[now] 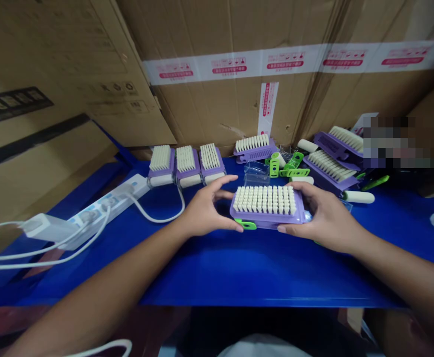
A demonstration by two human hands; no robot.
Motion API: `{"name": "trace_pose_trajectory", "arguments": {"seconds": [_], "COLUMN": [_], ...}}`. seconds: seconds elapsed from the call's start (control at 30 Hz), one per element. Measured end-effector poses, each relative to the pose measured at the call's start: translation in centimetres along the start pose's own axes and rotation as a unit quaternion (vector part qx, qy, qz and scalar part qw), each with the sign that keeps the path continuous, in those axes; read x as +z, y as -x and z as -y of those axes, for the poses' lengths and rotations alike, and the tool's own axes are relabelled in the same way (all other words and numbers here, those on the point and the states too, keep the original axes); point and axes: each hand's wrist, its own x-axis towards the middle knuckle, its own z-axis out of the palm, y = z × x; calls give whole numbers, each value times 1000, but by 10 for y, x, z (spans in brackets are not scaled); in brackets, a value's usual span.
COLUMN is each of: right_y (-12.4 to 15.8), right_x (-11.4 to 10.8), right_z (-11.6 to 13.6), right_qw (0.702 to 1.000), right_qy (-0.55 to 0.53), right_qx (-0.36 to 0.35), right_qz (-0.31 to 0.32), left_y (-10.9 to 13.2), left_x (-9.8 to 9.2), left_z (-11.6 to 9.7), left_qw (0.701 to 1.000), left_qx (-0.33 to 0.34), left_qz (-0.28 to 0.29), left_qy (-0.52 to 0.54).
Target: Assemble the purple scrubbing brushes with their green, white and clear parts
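Note:
A purple brush (267,210) with rows of cream bristles facing up is in front of me, above the blue surface. My right hand (319,215) grips its right end, thumb below and fingers behind. My left hand (211,208) curves around the left end with thumb and fingers apart. Its thumb tip is at a green plastic piece (247,224) under the brush's lower left edge; whether it presses on it I cannot tell. Behind the brush stand a clear plastic part (256,173) and several slotted green plastic pieces (294,172).
Three purple brushes with white rollers (189,166) line the back left. More purple brushes (332,166) and a loose white roller (358,197) lie at right. A white power strip (105,210) with cables is on the left. Cardboard boxes (217,104) wall the back.

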Motion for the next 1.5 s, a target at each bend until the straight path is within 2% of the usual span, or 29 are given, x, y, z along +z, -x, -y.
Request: {"name": "trace_pose_trajectory", "arguments": {"seconds": [0.17,0.23,0.33,0.47,0.6,0.73,0.9,1.27,1.5], "right_y": [1,1,2,1,0,0,-2,-5,-6], "right_x": [1,2,4,4,-2,-5,-4,-7,-8], "right_z": [3,3,2,-1,-2,-2,-4,-11,-4], "right_qw": [997,993,979,951,932,928,920,934,929], "right_qy": [68,109,178,265,325,337,351,310,320], "right_qx": [24,-1,-50,-77,-75,-103,-96,-117,-97], "right_qz": [22,37,83,143,142,121,148,138,157], "left_y": [2,2,2,1,2,1,0,1,1], "left_x": [1,1,2,2,0,-1,1,3,3], "left_z": [-3,-6,-9,-14,-15,-14,-14,-12,-12], "left_qw": [998,995,981,966,963,962,962,964,963], "left_qx": [-25,-16,6,18,14,5,12,8,11], "left_qz": [48,80,112,125,115,106,105,99,97], "left_qy": [-24,-58,-161,-224,-243,-251,-251,-247,-251]}}
